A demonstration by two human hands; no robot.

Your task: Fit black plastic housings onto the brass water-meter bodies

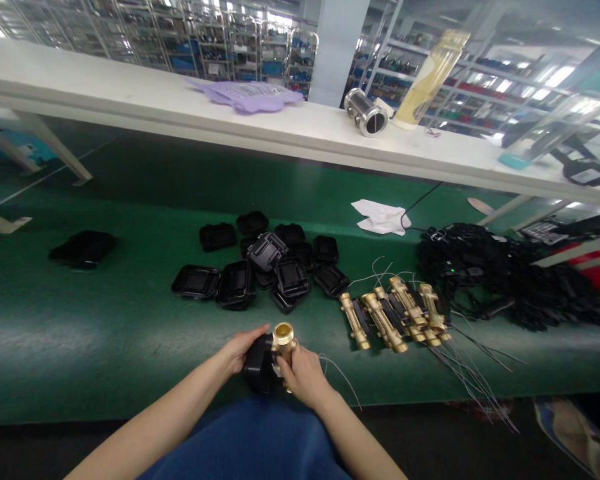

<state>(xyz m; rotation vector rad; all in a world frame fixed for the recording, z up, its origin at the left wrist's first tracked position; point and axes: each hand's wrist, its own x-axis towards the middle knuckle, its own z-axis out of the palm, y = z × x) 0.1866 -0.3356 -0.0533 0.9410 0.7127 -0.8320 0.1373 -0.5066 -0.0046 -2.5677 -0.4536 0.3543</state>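
Close to my body, my left hand (240, 348) is closed around the side of a black plastic housing (260, 368). My right hand (304, 377) grips a brass pipe fitting (283, 333), its round open end tilted up toward me. Housing and fitting are together, touching or nearly so; the hands hide the exact contact. A thin grey wire (343, 377) trails to the right of my right hand. Ahead lies a group of black plastic housings (293, 277). Several brass fittings (380, 320) with black parts and wires rest in a heap to the right.
A black item (83, 249) lies far left on the green bench (130, 320). Tangled black cables (485, 273) cover the right side, near a white cloth (383, 217). A white shelf (145, 107) spans the back, bearing a purple bag (250, 95) and a metal cylinder (366, 113).
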